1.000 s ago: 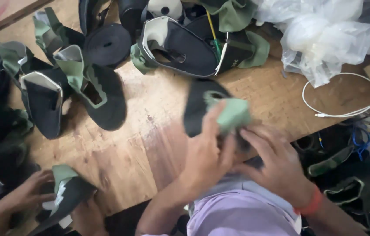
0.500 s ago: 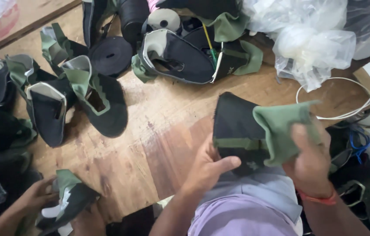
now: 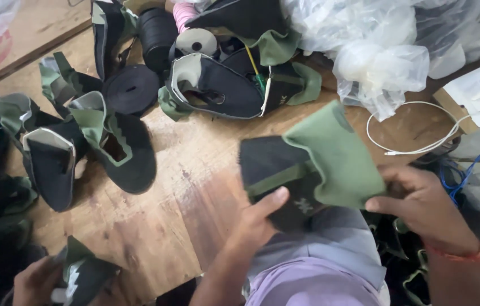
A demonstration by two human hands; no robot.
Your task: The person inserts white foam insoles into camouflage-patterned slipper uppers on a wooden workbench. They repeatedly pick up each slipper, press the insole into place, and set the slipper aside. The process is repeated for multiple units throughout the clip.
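Black-and-olive fabric shoe upper (image 3: 308, 164) is up off the wooden tabletop (image 3: 194, 198), held between both my hands right in front of my chest. Left hand (image 3: 259, 221) grips the black lower edge, thumb pressed on the front. Right hand (image 3: 421, 198) pinches the olive flap from the right side, fingers clenched on it. Looks to me like I'm mid-check or mid-fold on this piece, flap bent over the black part. Next move probably needs a steady pinch on both edges so the flap doesn't spring back. More black-and-green uppers (image 3: 109, 147) sit in a pile well off to the left, clear plastic bags (image 3: 376, 62) at top right, white cable (image 3: 415, 136) near my right hand. Somebody else's hand (image 3: 36, 280) holds another upper at bottom left.
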